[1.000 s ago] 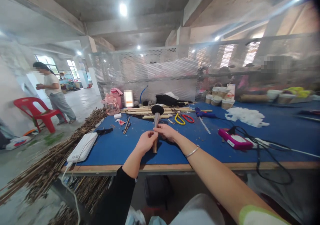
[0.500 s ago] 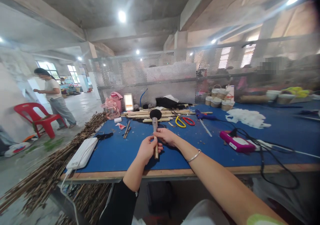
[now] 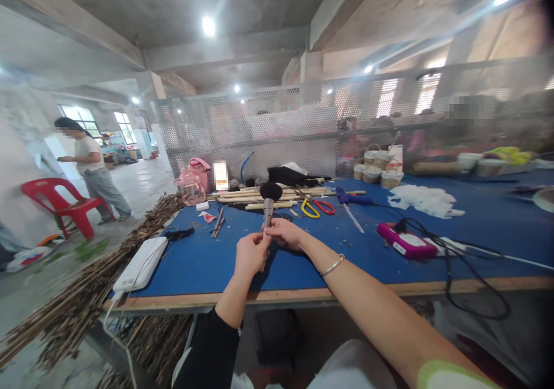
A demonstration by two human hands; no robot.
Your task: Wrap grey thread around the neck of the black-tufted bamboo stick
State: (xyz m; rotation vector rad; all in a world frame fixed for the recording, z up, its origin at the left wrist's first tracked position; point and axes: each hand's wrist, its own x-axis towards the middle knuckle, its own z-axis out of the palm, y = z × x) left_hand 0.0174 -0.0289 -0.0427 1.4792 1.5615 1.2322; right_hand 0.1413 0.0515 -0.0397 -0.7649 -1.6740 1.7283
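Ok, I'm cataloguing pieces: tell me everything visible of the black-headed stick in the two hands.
The black-headed stick has a rounded, soft-looking black head and a slim greyish-brown shaft that looks wrapped; its material is unclear. It points head-away, over the blue tabletop near the wooden front edge. The left hand grips the lower shaft; the right hand pinches it slightly higher.

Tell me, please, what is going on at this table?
A person is holding a stick with a round black head in both hands, over the blue table. The left hand grips nearer its lower end, and the right hand pinches it slightly farther up. Pale rods and a blue corded tool lie beyond the hands.
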